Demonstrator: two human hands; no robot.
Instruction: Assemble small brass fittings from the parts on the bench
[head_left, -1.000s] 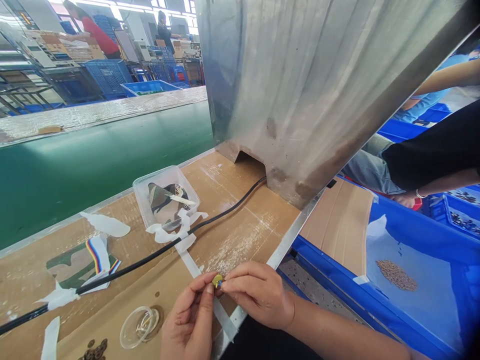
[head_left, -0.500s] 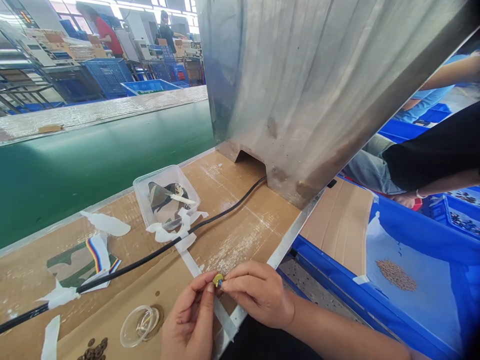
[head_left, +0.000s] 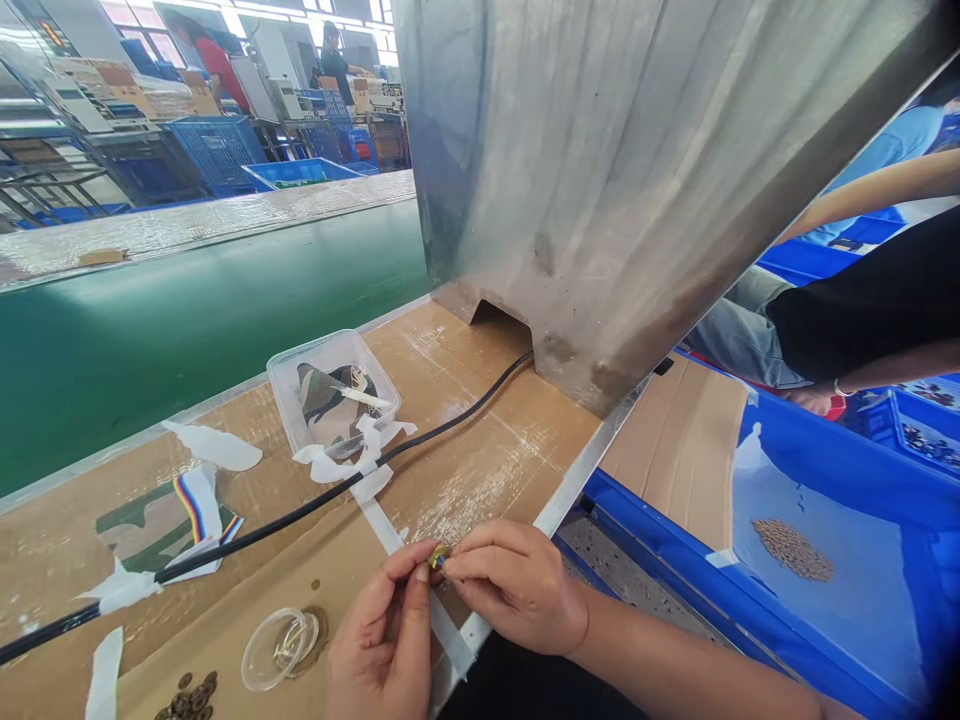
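A small yellow-green piece [head_left: 437, 555] with a bit of blue on it is held between my fingertips, over the near edge of the cardboard-covered bench. My left hand [head_left: 391, 630] pinches it between thumb and forefinger. From the other side my right hand [head_left: 517, 588] closes thumb and fingers on it, covering much of the piece. Its exact kind is too small to make out. Left of my hands lies a round clear dish [head_left: 274, 650] with thin pale bits inside, and a pile of small dark brown discs [head_left: 191, 697] at the bottom edge.
A black cable [head_left: 300, 531], taped down, crosses the bench [head_left: 480, 480] into a notch in the tall metal panel [head_left: 637, 180]. A clear tub [head_left: 292, 410] holds camouflage fabric. Right, a blue bin [head_left: 847, 480] carries brown pellets [head_left: 793, 549]; a co-worker's arm [head_left: 885, 275] reaches beyond it.
The small piece has turned slightly between my fingertips, and my hands have barely shifted. At the right, a co-worker's bare forearm has moved lower and further left.
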